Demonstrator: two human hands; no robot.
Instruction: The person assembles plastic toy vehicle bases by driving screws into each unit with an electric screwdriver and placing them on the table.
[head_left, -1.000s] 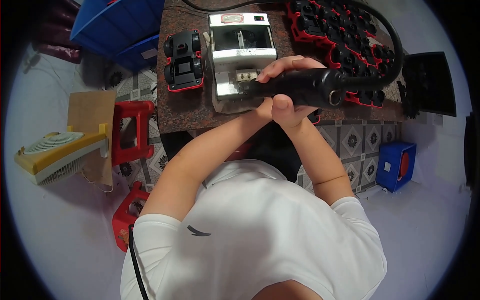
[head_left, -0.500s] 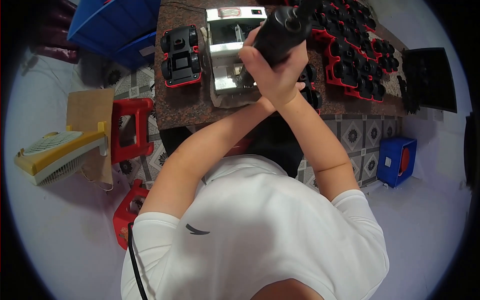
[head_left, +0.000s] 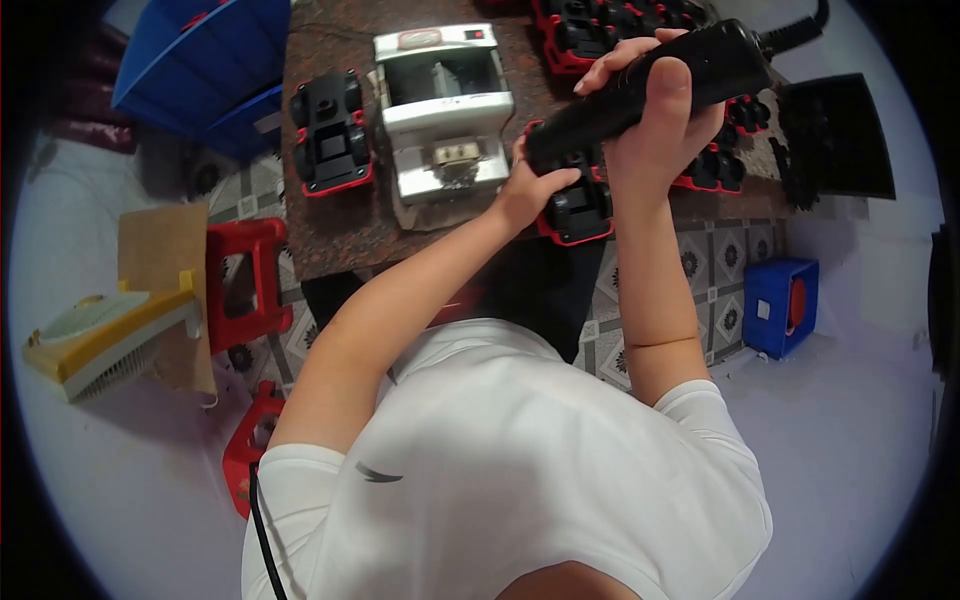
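Right hand (head_left: 660,120): fist wrapped round the long black plastic power tool with a thick cord (head_left: 640,85), thumb lying along the near side of the barrel, fingers curled over the far side. Forearm rises nearly straight up from the elbow at the person's right side; wrist bent slightly inward. The tool sits tilted, cord end up and to the right, working end down and to the left.

Left hand (head_left: 535,185): closed on the lower end of the same tool, thumb hooked under the barrel tip, fingers hidden behind it. Left forearm runs diagonally from the shoulder at lower left up to the hand, elbow well bent.

Directly beneath both hands: a small black toy car chassis with red trim (head_left: 580,210), lying at the near edge of the dark mottled stone table (head_left: 345,235). Whether the tool tip touches it cannot be told.

Just left of the hands: a silver-grey boxy machine with a recessed bay (head_left: 445,110). Further left, apart from it, a second black-and-red toy chassis (head_left: 330,130).

Behind the right hand: a cluster of black-and-red chassis parts (head_left: 720,165).

Floor, left: red plastic stool (head_left: 243,280); yellow-and-white fan-like appliance (head_left: 100,335). Floor, right: blue plastic box (head_left: 780,305).
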